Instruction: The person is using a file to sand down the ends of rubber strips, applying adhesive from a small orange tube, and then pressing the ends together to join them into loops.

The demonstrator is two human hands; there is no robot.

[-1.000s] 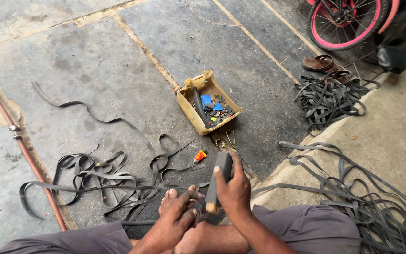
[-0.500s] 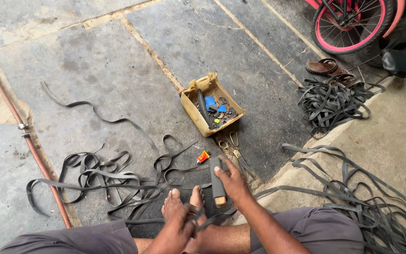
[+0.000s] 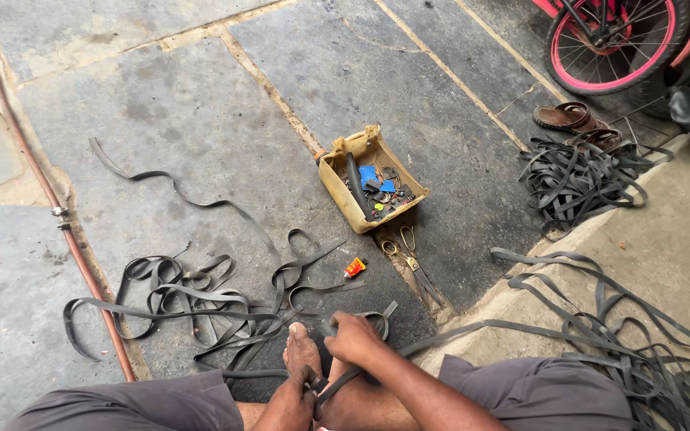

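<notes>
Gripping a rubber strip near the foot, right hand and left hand both clenched; probably calling next for the scissors beyond the foot.

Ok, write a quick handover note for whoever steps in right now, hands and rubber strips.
Right hand: gripping a black rubber strip by the foot.
Left hand: lower on the same strip, pinching it near the ankle.
Scissors lie on the floor, untouched, below the cardboard box of small parts; small orange tube beside them.
Done: loose strips in piles left and right.
Left: this strip is in hand, not laid down.
</notes>
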